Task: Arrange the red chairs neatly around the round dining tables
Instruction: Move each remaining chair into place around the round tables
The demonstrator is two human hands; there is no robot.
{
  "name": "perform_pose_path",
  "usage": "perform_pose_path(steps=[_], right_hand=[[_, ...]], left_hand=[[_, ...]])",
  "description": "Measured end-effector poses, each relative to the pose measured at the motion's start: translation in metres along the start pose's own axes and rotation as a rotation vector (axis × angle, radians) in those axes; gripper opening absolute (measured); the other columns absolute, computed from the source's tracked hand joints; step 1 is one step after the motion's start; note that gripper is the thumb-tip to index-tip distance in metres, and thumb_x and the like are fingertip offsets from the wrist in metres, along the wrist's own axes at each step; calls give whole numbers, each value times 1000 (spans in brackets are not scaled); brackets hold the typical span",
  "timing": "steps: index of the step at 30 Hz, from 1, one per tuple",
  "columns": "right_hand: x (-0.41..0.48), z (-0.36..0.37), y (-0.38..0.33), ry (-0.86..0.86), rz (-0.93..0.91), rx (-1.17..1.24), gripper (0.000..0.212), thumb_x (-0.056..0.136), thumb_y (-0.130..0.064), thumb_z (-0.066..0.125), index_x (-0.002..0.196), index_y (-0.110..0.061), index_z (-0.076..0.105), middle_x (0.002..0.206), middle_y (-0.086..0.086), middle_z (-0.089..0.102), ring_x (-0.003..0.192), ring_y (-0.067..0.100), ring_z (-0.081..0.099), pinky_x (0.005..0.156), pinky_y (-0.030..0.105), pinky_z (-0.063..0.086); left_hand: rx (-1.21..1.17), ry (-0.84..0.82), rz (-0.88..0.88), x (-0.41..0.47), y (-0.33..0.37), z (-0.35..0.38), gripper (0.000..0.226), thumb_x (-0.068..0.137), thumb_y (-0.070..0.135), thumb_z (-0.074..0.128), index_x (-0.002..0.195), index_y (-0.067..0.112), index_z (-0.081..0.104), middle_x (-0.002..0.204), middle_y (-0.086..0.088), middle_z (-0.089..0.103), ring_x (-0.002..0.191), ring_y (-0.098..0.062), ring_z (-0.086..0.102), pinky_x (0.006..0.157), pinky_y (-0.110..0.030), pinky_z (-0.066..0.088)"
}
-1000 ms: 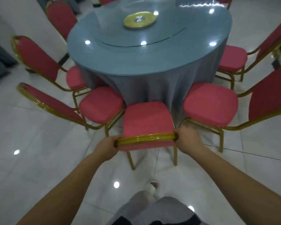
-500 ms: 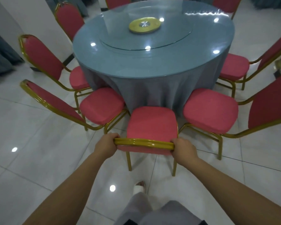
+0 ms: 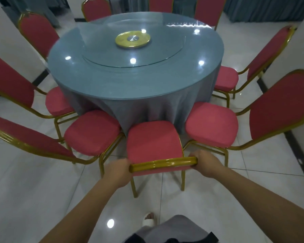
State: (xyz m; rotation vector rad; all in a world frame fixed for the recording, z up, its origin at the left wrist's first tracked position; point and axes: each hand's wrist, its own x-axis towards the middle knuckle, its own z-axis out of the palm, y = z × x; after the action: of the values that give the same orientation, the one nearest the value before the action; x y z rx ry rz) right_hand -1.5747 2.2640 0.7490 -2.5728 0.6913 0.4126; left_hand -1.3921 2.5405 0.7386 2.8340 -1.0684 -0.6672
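Red chair (image 3: 153,141) at the round tabletop (image 3: 135,81): left hand (image 3: 118,172) and right hand (image 3: 207,163) grip its gold top rail (image 3: 162,164), fingers (image 3: 197,155) curled around each end

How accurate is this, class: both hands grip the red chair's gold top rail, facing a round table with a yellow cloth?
Head view: the round table has a blue-grey cloth, not yellow. The left hand and right hand grip the red chair by its gold top rail.

head view looks steeply down, close, toward the round table (image 3: 135,88).
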Motion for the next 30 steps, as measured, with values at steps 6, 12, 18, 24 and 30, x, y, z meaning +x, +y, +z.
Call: perform_pose_path(steps=[6,12,18,24,30], right_hand=[[2,12,0,102,-8,61,7,84,-22,73,88,-24,68,86,-6,64,80,15,62,72,38,54],[1,11,5,74,-12,23,7,84,-23,74,91,-24,73,89,-5,66,82,13,61,75,36,55],[4,14,9,72,-14,15,10,85,-26,72,95,-28,72,92,-8,61,85,13,61,76,39,55],[-3,13,23,13,-38,90,70,79,-50,72,141,-40,44,143,-8,46,133,20,41,108,45,35],[-68,-21,115,80,-15,301,84,79,-56,71,150,-45,26,159,-10,25,145,14,24,117,45,26]], left_hand=[[46,-5,89,6,-7,-2,14,86,25,52,92,27,65,86,3,67,81,-23,65,63,-29,49],[56,3,51,-3,0,2,23,85,22,51,103,29,64,98,2,68,92,-23,66,67,-29,46],[3,-5,68,-10,2,-3,26,84,18,51,104,30,63,94,3,67,89,-21,65,65,-27,47],[-369,-289,105,-9,30,-25,43,82,28,72,122,36,57,107,6,63,96,-9,61,87,-31,53],[-202,-120,275,10,183,-36,84,80,55,70,151,40,28,152,8,36,139,-18,34,112,-40,33]])
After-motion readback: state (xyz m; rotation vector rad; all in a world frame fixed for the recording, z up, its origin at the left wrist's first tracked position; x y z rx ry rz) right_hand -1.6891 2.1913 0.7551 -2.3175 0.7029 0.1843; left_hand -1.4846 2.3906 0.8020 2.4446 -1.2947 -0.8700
